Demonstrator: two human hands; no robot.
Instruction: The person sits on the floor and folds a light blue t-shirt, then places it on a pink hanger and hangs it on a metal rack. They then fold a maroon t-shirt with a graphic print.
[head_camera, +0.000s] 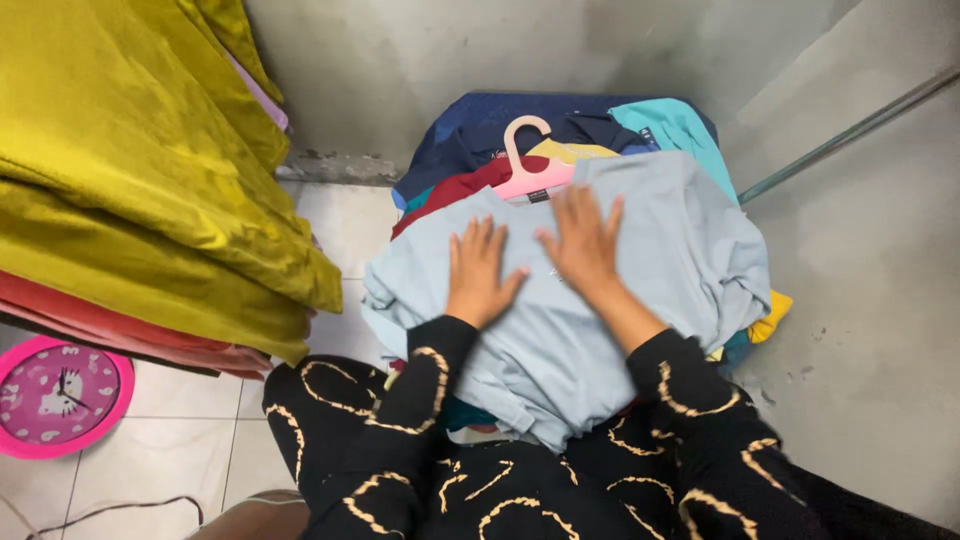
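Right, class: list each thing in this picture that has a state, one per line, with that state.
Left hand: flat, open, pressing on the shirt.
Right hand: flat, open, on the shirt.
Light blue shirt: spread on top of the clothes pile.
Pink hanger: lying on the pile, partly covered.
Yellow cloth: folded, draped.

Even, soft indoor light – no hard glare. Faint shadows gather under the yellow cloth (150, 170) at left. The right hand (583, 240) smears slightly with motion blur; frame edges bend a little.
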